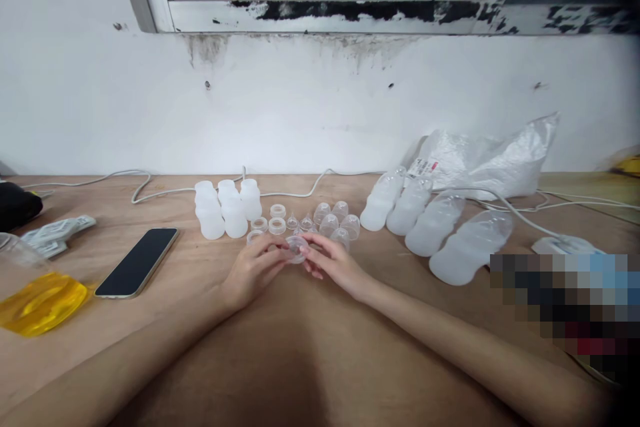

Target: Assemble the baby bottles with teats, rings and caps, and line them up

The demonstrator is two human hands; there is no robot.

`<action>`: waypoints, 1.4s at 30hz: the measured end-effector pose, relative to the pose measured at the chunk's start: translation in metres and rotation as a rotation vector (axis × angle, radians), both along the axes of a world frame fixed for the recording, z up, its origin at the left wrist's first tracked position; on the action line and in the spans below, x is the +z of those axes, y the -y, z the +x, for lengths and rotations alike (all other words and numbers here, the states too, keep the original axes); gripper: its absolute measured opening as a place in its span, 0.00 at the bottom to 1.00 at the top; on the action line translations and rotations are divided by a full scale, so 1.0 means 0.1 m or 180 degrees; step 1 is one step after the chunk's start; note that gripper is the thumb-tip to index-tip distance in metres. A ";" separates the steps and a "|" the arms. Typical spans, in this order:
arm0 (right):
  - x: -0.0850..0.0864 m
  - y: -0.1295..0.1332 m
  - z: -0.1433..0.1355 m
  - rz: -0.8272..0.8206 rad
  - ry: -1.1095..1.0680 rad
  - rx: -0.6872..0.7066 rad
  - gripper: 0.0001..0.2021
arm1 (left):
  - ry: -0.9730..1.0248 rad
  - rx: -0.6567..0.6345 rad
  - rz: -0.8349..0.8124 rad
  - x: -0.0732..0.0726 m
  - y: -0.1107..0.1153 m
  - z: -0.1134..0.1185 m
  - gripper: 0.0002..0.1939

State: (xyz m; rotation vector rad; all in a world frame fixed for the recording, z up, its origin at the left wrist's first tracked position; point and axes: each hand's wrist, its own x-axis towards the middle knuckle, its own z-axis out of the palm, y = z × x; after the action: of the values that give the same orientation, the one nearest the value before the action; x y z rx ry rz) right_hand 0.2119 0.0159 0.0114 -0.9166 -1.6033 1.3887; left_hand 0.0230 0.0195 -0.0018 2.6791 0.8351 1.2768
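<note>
My left hand point(260, 265) and my right hand point(334, 261) meet at the middle of the table. Between their fingertips they grip a clear bottle collar ring point(296, 251) from both sides; whether a teat sits inside it is too small to tell. Just beyond the hands are several more collar rings point(277, 225), small clear teats point(293, 221) and a group of clear domed caps point(329, 223). My fingers partly cover the nearest of these. Frosted white baby bottles without tops point(230, 210) stand behind to the left.
Several baby bottles with clear caps point(420, 227) form a slanting row at the right. Behind them lies a white plastic bag point(490, 157). A phone point(137, 263) and a container of yellow liquid point(45, 300) are at the left. A white cable point(310, 187) runs along the wall.
</note>
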 end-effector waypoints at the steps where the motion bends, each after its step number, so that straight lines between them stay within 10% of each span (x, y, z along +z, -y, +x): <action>1: 0.01 0.00 -0.01 -0.0079 0.0083 0.0022 0.15 | -0.0099 0.0019 0.0091 0.00 0.01 0.01 0.08; 18: -0.11 0.13 -0.16 0.1352 0.1086 -0.1043 0.07 | 0.1586 0.0231 -0.2801 -0.03 0.13 0.29 0.13; 42: -0.24 0.01 -0.18 0.0793 0.0284 -0.0846 0.10 | 0.1630 0.0213 -0.2470 -0.09 -0.02 0.25 0.06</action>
State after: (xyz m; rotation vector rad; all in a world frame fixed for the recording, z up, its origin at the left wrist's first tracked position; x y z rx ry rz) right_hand 0.1942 0.0145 -0.0131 -1.0096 -1.6102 0.9544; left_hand 0.0483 0.0219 -0.0109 1.6511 1.0539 1.2214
